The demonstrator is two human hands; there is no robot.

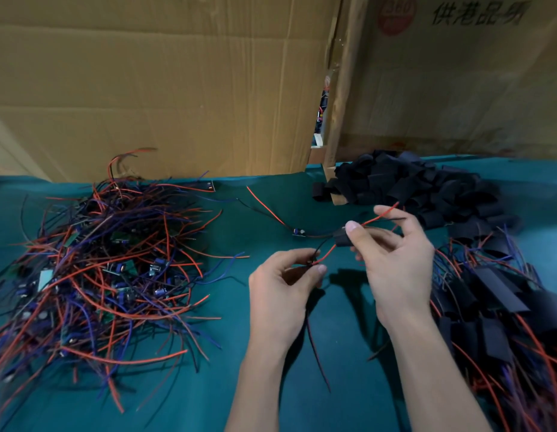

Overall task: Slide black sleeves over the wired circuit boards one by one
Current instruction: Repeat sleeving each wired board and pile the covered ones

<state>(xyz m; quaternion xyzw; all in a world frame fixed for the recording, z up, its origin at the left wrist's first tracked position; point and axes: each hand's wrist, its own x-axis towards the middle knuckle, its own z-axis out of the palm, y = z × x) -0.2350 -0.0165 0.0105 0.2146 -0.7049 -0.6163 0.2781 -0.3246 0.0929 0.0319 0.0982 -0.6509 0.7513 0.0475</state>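
Green cloth table (227,353) before cardboard walls (177,88). Right hand (395,260) pinching black sleeve (344,237) threaded on red wire (376,217); left hand (283,291) pinching wired board (309,264), mostly hidden.

Left hand (283,275) and right hand (395,260): bare, no gloves, rings or watch seen. Forearms uncovered; short, trimmed nails noted.

We're at a small assembly workshop bench: green cloth tabletop (271,400), bulk heap of wired circuit boards (99,269), pile of cut black sleeves (420,188), finished units (495,307) stacked right, cardboard cartons (177,88) as backdrop.
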